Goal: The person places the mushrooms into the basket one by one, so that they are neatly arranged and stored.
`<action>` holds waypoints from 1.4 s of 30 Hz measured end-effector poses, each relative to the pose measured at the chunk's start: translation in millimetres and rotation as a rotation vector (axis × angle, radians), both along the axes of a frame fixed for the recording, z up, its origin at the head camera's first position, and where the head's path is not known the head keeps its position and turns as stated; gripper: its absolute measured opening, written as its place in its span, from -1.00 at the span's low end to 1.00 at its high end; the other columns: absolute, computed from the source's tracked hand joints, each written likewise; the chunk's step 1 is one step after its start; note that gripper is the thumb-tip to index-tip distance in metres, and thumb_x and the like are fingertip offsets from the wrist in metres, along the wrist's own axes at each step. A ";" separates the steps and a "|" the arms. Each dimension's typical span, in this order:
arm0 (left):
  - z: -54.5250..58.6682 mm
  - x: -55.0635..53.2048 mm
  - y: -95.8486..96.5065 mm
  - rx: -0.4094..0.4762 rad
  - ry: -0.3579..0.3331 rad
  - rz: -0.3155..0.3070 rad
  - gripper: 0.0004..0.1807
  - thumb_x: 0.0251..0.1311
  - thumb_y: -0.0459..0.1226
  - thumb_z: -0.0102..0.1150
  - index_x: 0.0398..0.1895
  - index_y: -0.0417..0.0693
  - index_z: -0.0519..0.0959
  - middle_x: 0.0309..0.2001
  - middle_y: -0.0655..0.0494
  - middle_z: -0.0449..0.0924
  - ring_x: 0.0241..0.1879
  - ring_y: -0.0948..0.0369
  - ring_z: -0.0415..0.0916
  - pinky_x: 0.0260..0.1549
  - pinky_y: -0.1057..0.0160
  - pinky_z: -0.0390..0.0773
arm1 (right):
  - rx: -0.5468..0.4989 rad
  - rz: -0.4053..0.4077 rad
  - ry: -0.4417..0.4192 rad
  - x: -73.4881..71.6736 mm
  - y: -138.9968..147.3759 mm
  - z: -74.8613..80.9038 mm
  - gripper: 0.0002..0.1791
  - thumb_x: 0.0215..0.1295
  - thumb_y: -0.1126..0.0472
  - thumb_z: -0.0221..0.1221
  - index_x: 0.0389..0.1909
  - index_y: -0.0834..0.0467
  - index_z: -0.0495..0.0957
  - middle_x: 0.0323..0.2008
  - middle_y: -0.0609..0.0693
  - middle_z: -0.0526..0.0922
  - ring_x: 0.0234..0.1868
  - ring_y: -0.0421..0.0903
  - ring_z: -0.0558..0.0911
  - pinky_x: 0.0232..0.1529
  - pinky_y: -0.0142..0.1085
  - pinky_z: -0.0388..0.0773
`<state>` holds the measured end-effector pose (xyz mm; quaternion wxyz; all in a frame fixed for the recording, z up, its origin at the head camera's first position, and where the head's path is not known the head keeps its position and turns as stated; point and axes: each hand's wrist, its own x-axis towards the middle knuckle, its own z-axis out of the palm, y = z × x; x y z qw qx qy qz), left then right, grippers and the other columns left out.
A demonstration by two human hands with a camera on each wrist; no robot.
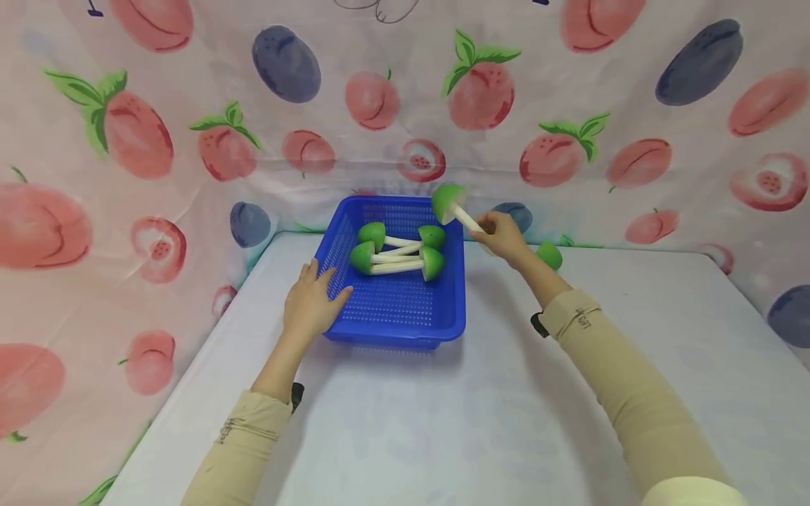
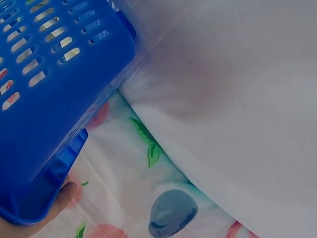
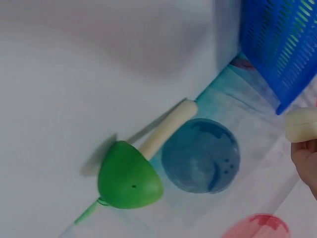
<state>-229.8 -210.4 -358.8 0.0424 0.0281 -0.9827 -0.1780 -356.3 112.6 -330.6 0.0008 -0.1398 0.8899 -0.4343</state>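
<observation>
My right hand pinches the white stem of a toy mushroom with a green cap, raised at the right back corner of a blue basket. The cap points left, overlapping the basket's rim in the head view. Inside the basket lie several more green-capped mushrooms, their stems side by side and crossing. At the basket's left rim, my left hand rests with fingers spread. Another mushroom lies near the table's back edge, mostly hidden behind my right arm in the head view.
The white table meets a fruit-printed cloth hanging behind it and along its left side. The basket stands close to the back cloth, its perforated wall showing in the left wrist view.
</observation>
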 end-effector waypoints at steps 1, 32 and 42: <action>-0.7 -0.4 0.9 0.001 -0.001 -0.003 -0.31 0.31 0.08 -0.09 0.37 -0.16 0.24 0.46 -0.32 -0.10 0.46 -0.19 -0.19 0.34 -0.23 0.05 | 0.005 0.005 0.007 -0.3 -0.5 1.8 -0.65 0.35 0.23 0.09 0.01 0.41 0.46 -0.07 0.34 0.54 -0.13 0.11 0.54 -0.09 -0.13 0.51; -2.1 1.5 -3.8 -0.001 0.009 -0.010 -0.08 0.28 0.27 -0.24 0.46 -0.24 -0.01 0.46 -0.31 -0.09 0.46 -0.18 -0.17 0.34 -0.22 0.06 | -0.151 0.137 -0.021 7.4 -120.3 42.6 -0.69 0.30 0.28 0.14 -0.01 0.39 0.51 -0.08 0.27 0.61 -0.19 -0.07 0.56 -0.17 -0.34 0.50; -4.2 -0.6 -0.1 0.016 0.027 0.005 0.00 0.24 0.32 -0.24 0.45 -0.31 -0.04 0.46 -0.29 -0.06 0.47 -0.16 -0.15 0.34 -0.19 0.09 | -0.222 0.183 -0.075 8.5 -147.4 30.3 -0.69 0.30 0.28 0.15 -0.01 0.37 0.52 -0.06 0.27 0.62 -0.11 -0.01 0.57 -0.01 -0.23 0.52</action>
